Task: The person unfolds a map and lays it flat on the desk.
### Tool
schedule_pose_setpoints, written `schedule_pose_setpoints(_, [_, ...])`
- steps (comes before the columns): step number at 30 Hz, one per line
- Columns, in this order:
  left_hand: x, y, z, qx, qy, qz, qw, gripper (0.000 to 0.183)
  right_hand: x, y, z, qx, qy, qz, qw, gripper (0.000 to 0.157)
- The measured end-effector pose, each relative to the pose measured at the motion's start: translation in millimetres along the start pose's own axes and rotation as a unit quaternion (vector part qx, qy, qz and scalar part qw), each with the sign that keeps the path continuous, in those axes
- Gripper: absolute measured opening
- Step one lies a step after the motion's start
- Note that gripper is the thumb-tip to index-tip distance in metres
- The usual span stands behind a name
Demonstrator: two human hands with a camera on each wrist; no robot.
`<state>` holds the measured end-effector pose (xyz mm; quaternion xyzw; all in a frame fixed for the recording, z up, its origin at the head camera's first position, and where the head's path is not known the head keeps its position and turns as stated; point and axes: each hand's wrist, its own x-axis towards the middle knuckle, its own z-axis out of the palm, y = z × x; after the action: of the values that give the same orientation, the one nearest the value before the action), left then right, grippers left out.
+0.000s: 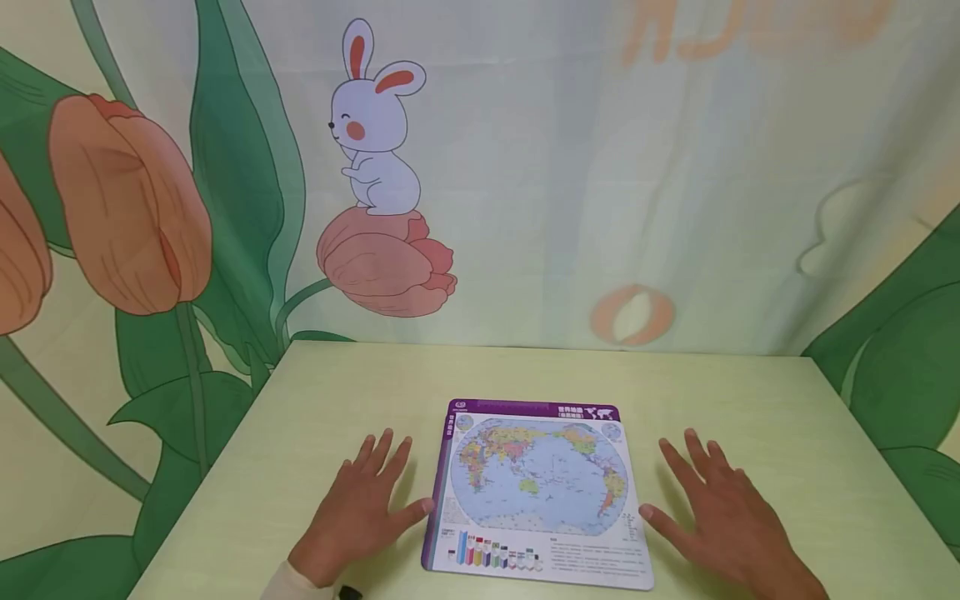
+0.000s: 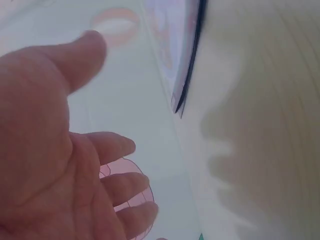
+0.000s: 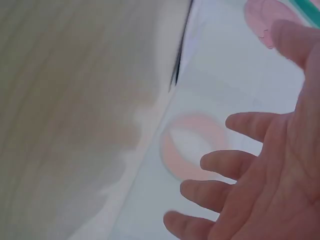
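A flat world map board (image 1: pixel 540 479) with rounded corners and a purple top strip lies on the table in the head view. Its lower part carries coloured bars and small print. To its left is my left hand (image 1: pixel 360 510), fingers spread, with the thumb tip at the board's left edge in this view. My right hand (image 1: pixel 720 517) is on the other side, fingers apart, its thumb pointing at the right edge. Both wrist views show empty palms, with the board's thin dark edge (image 2: pixel 189 65) beyond the left thumb and hand shadows on the tabletop.
The pale yellow table (image 1: pixel 360 375) has a wood-like grain. Behind it hangs a cloth backdrop (image 1: pixel 540 167) printed with tulips, green leaves and a white rabbit. A dark band (image 1: pixel 349 592) shows at my left wrist, beside a light sleeve (image 1: pixel 288 583).
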<state>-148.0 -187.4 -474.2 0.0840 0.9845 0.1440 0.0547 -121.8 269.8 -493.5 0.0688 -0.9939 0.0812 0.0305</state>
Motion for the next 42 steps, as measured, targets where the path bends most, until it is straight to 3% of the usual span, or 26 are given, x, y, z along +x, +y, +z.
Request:
schedule_pose_setpoints(4, [-0.5, 2.6, 2.1, -0.013, -0.008, -0.008, 0.9998, 0.095, -2, -6, -5.7, 0.061, -0.012, 0.003, 0.998, 0.090])
schedule_pose_setpoints(10, [-2.3, 7.7, 9.6, -0.082, -0.029, -0.019, 0.9960, 0.093, -2, -15, -11.4, 0.136, -0.013, -0.007, 0.991, 0.070])
schedule_pose_setpoints(13, [-2.0, 11.1, 13.0, -0.107, -0.042, -0.025, 0.9930, 0.089, 0, -20, -12.8, 0.170, -0.036, 0.003, 0.985, 0.066])
schedule_pose_setpoints(19, [-4.3, 18.8, 15.1, -0.164, -0.077, -0.027, 0.9831, 0.079, 1, -31, -11.4, 0.239, -0.125, 0.080, 0.960, 0.068])
schedule_pose_setpoints(23, [-6.7, 21.1, 17.7, -0.197, -0.097, -0.022, 0.9752, 0.076, -3, -38, -6.8, 0.268, -0.149, 0.109, 0.946, 0.070])
schedule_pose_setpoints(31, [-9.5, 24.4, 25.5, -0.216, -0.099, -0.030, 0.9709, 0.076, -12, -47, 3.6, 0.259, -0.129, 0.096, 0.952, 0.069])
schedule_pose_setpoints(36, [-9.2, 24.9, 31.0, -0.234, -0.100, -0.047, 0.9660, 0.078, -15, -49, 12.6, 0.261, -0.176, 0.117, 0.942, 0.074])
schedule_pose_setpoints(39, [-9.9, 26.2, 33.9, -0.242, -0.098, -0.057, 0.9635, 0.079, -17, -47, 16.7, 0.254, -0.186, 0.076, 0.946, 0.071])
schedule_pose_setpoints(42, [-11.2, 26.5, 35.4, -0.244, -0.096, -0.059, 0.9633, 0.078, -21, -42, 19.5, 0.234, -0.168, 0.002, 0.958, 0.060])
